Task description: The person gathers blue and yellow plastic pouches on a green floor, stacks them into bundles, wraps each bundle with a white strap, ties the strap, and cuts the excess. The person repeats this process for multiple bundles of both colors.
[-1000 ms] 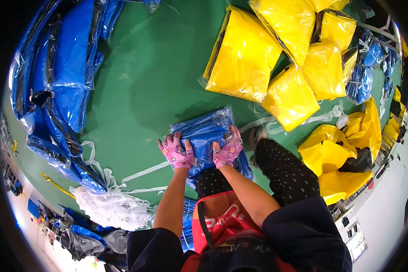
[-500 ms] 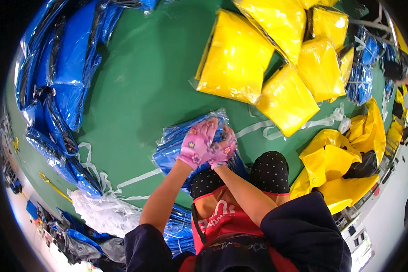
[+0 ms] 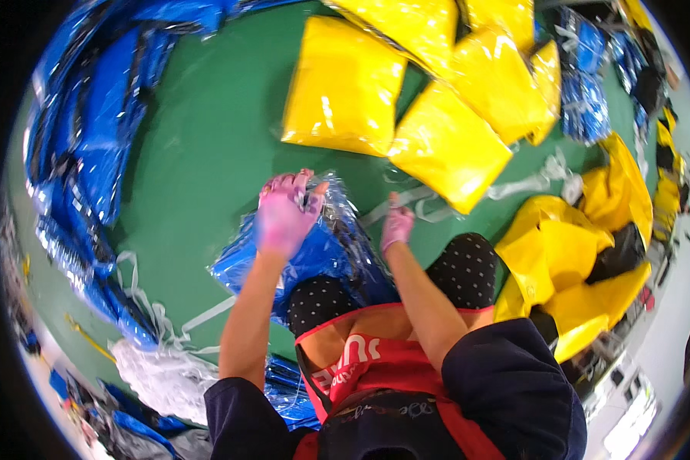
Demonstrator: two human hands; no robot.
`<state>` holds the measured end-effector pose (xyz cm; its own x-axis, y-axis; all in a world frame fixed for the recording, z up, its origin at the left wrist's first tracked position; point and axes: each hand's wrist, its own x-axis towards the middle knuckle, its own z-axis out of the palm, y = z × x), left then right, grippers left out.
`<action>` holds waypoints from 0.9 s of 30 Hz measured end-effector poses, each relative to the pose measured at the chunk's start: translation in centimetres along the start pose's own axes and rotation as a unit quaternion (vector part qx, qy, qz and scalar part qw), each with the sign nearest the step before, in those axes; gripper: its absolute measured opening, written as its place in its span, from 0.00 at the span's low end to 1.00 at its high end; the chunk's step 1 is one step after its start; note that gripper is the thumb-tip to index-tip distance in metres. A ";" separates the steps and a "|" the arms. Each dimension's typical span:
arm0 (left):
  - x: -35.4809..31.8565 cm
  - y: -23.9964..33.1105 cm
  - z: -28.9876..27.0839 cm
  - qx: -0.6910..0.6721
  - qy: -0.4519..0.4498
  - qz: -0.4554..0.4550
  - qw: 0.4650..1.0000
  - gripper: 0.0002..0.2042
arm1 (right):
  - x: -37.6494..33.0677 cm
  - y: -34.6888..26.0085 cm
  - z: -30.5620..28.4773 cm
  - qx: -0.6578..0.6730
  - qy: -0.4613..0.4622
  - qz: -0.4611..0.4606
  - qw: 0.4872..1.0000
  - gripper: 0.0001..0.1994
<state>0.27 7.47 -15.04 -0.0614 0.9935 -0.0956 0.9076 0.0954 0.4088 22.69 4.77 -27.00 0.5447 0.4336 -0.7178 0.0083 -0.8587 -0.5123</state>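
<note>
A blue folded sheet packet (image 3: 241,257) in glossy clear plastic lies on the green floor in front of my knees. My left hand (image 3: 287,211), in a pink flowered glove, is over its far edge. Its fingers are bent near the clear film, with the thumb to the right; motion blur hides whether they grip it. To the right of the packet, apart from it, is my gloved right hand (image 3: 396,224). Its fingers are curled in with the thumb up, and what they hold, if anything, is hidden. Behind that hand runs a white strap (image 3: 418,195) on the floor.
Yellow packets (image 3: 345,84) in clear film lie overlapping ahead. Blue wrapped bundles (image 3: 103,130) line the left. Loose yellow sheeting (image 3: 560,253) lies to the right, and crumpled white plastic (image 3: 165,379) at the lower left. More blue packets (image 3: 291,395) are beside my left leg.
My hands were together on the blue packet; now they are apart, the right one off to its right. A broader smooth blue face of the packet shows. The whole view has shifted.
</note>
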 end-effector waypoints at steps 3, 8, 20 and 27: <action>-4.9 -6.1 -4.3 -0.081 0.209 -0.145 0.964 0.13 | 11.5 5.6 -1.9 -0.002 0.131 -0.011 0.991 0.21; -26.8 -22.7 4.4 -0.226 0.289 -0.669 0.647 0.22 | 12.2 8.0 0.0 0.496 -0.285 -0.046 0.819 0.14; -29.2 -21.7 13.9 -0.468 0.385 -0.698 0.381 0.09 | 3.9 4.6 0.9 0.034 -0.487 0.049 0.872 0.19; -29.0 -15.2 5.0 -0.707 0.369 -0.470 0.378 0.13 | -2.5 1.5 1.5 0.082 -0.260 0.045 0.961 0.13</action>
<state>-9.65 -23.12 -22.99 -0.6539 0.1772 -0.7356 -0.7566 -0.1537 0.6356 20.11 2.75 -26.68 0.0449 0.4734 -0.8797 -0.1740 -0.8634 -0.4735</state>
